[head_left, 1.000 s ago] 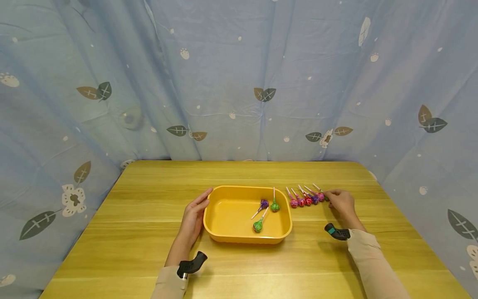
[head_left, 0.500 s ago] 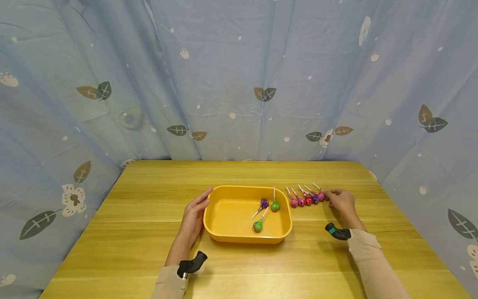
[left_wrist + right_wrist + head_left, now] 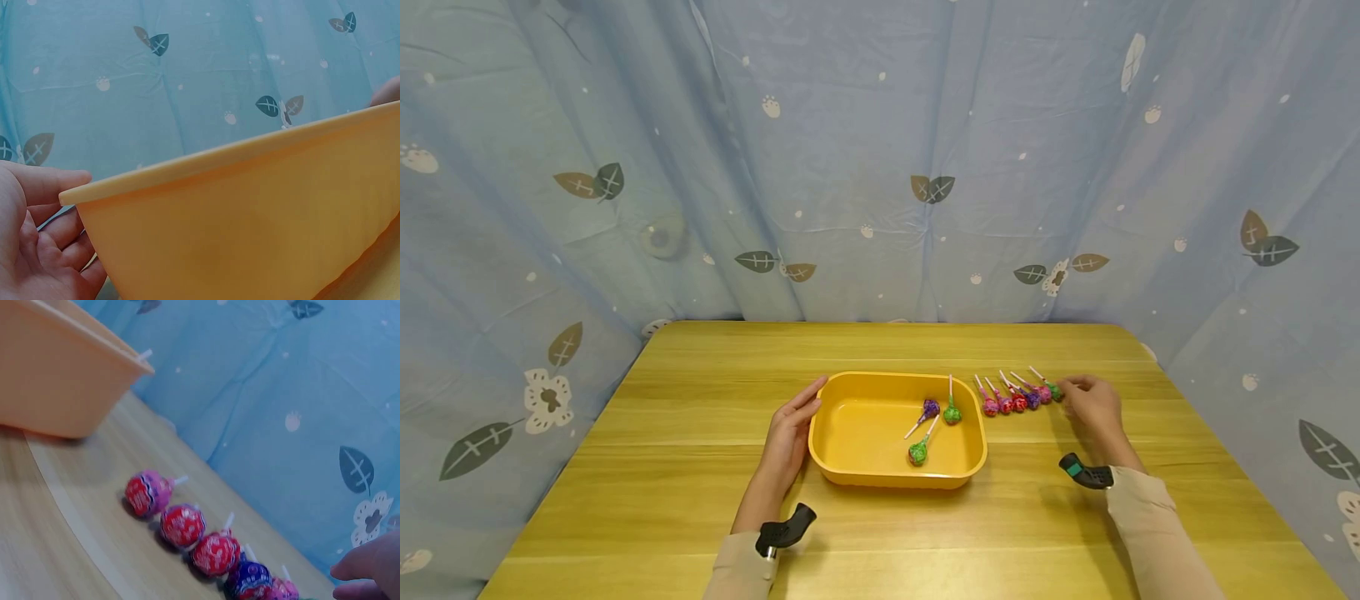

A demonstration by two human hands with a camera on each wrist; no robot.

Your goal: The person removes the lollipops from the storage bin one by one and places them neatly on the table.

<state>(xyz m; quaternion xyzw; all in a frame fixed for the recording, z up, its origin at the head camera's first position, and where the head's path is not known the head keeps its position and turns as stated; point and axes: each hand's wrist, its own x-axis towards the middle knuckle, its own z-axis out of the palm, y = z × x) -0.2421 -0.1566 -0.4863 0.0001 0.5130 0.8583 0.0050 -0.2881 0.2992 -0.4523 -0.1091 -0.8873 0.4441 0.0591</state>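
A yellow plastic tray (image 3: 865, 480) stands on the table with three wrapped lollipops inside: a purple one (image 3: 931, 408) and two green ones, the nearer (image 3: 918, 454) and the farther (image 3: 952, 415). My left hand (image 3: 789, 437) rests against the tray's left end, fingers along its rim and wall. To the right of the tray lies a row of several lollipops, with a pink one (image 3: 991, 407), a red one (image 3: 1018, 402) and a purple one (image 3: 1033, 400). At the row's right end is a green lollipop (image 3: 1056, 392). My right hand (image 3: 1096, 410) is just beside it, fingers bent loosely.
The wooden table (image 3: 700, 467) extends around the tray on all sides. Behind it hangs a blue curtain (image 3: 865, 150) with leaf prints, reaching the table's back edge. Black straps with camera mounts sit on both wrists.
My right hand has let go of the green lollipop at the end of the row and drawn slightly to the right. The left hand and the tray stay put.
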